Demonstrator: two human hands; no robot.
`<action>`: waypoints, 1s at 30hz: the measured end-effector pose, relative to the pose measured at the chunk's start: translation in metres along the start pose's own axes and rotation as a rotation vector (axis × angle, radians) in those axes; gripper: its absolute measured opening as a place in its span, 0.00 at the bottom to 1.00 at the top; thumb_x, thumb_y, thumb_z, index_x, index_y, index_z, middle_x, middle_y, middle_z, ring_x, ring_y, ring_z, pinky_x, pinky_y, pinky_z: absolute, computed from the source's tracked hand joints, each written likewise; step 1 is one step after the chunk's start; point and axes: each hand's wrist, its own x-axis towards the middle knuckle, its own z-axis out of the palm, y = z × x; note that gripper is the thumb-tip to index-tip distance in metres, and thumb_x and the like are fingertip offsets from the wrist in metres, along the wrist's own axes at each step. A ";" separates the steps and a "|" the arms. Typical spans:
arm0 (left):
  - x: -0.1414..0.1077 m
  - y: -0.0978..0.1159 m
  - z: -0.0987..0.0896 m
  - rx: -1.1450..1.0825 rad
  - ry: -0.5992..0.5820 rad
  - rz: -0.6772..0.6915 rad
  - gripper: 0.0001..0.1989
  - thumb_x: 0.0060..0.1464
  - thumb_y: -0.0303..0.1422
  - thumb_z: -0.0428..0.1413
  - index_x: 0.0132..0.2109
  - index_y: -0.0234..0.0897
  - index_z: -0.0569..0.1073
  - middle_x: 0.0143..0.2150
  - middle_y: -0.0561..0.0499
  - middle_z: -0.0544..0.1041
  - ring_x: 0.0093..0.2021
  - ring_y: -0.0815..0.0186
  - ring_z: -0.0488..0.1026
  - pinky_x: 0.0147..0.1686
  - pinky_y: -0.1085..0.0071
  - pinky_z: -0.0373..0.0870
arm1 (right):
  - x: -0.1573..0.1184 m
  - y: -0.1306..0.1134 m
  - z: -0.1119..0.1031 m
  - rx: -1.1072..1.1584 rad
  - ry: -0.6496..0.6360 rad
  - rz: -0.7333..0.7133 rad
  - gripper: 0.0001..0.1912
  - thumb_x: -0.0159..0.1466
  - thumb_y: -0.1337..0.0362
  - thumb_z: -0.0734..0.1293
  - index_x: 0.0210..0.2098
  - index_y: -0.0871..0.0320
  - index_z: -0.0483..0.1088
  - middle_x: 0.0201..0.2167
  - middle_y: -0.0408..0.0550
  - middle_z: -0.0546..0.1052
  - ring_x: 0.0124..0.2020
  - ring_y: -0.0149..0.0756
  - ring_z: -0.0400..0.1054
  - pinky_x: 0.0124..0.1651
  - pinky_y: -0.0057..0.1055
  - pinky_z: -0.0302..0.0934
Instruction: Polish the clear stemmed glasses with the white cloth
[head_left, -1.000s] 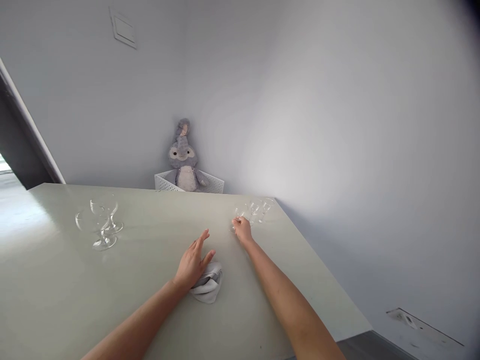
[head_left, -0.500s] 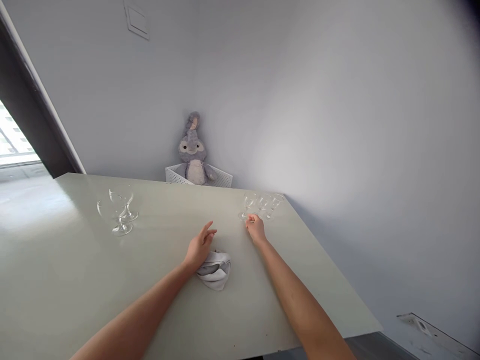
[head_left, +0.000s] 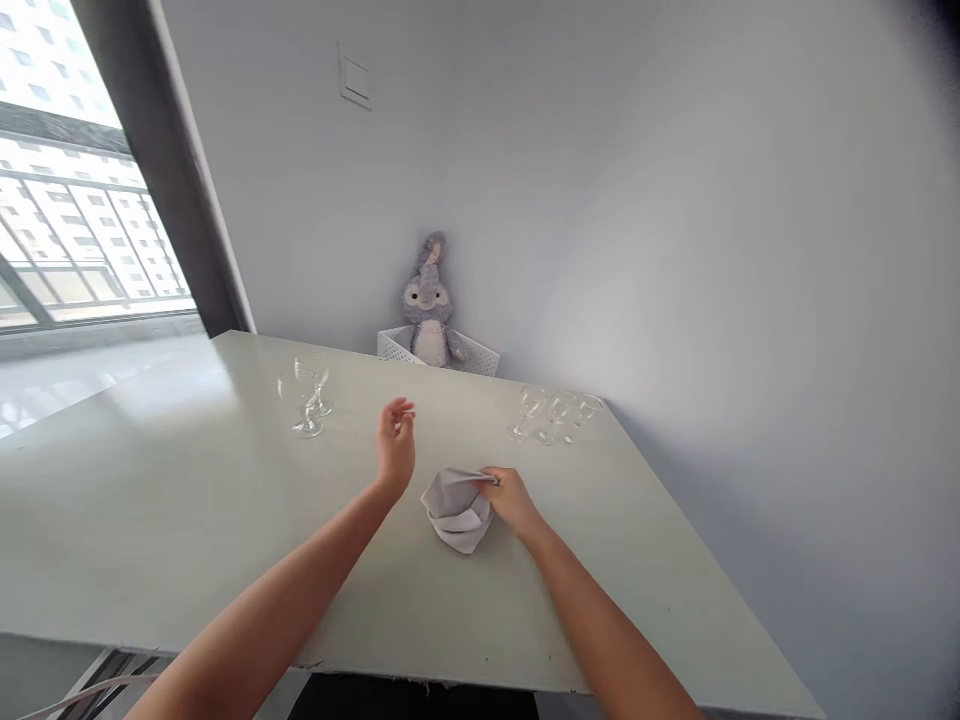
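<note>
A crumpled light grey cloth (head_left: 456, 512) rests on the pale table (head_left: 225, 530), its right edge pinched in the fingers of my right hand (head_left: 511, 497). To the left of the cloth, my left hand (head_left: 396, 440) is raised with its fingers loosely curled and apart, holding nothing. Three clear stemmed glasses stand in a row at the back right, the nearest to the middle being one glass (head_left: 529, 402). Two more stemmed glasses (head_left: 308, 426) stand close together at the back left, one partly overlapping the other.
Behind the table's far edge, a grey plush toy (head_left: 430, 310) sits in a white perforated basket (head_left: 480, 357). Walls border the back and right. A window with a railing (head_left: 82, 230) is at the far left.
My right hand has left the glasses at the right and taken hold of the cloth. My left hand has moved off the cloth, forward and up. The view has turned left.
</note>
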 end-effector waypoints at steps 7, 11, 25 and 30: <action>0.046 0.029 -0.065 -0.466 0.550 -0.504 0.13 0.55 0.36 0.43 0.49 0.47 0.56 0.36 0.53 0.66 0.29 0.75 0.69 0.33 0.74 0.67 | 0.008 0.016 -0.012 1.020 0.151 0.132 0.16 0.49 0.58 0.71 0.35 0.57 0.70 0.33 0.45 0.76 0.34 0.36 0.70 0.35 0.31 0.64; 0.068 0.027 -0.092 -0.604 0.514 -0.611 0.22 0.57 0.46 0.31 0.55 0.43 0.50 0.37 0.48 0.67 0.31 0.69 0.72 0.31 0.69 0.70 | 0.004 0.018 -0.019 1.032 0.208 0.127 0.18 0.49 0.57 0.71 0.36 0.59 0.70 0.34 0.48 0.77 0.36 0.41 0.70 0.37 0.35 0.66; 0.113 0.014 -0.112 -0.806 0.521 -0.706 0.22 0.56 0.47 0.38 0.55 0.44 0.47 0.44 0.43 0.68 0.42 0.61 0.72 0.31 0.66 0.72 | -0.002 0.015 -0.009 1.055 0.177 0.266 0.16 0.50 0.57 0.70 0.34 0.61 0.71 0.29 0.50 0.77 0.33 0.42 0.71 0.35 0.37 0.67; 0.111 0.021 -0.116 -0.822 0.536 -0.675 0.16 0.57 0.44 0.40 0.49 0.43 0.50 0.45 0.43 0.67 0.41 0.63 0.72 0.30 0.69 0.73 | -0.008 0.007 -0.005 1.012 0.130 0.315 0.15 0.50 0.58 0.70 0.34 0.62 0.71 0.29 0.51 0.77 0.31 0.42 0.71 0.32 0.36 0.66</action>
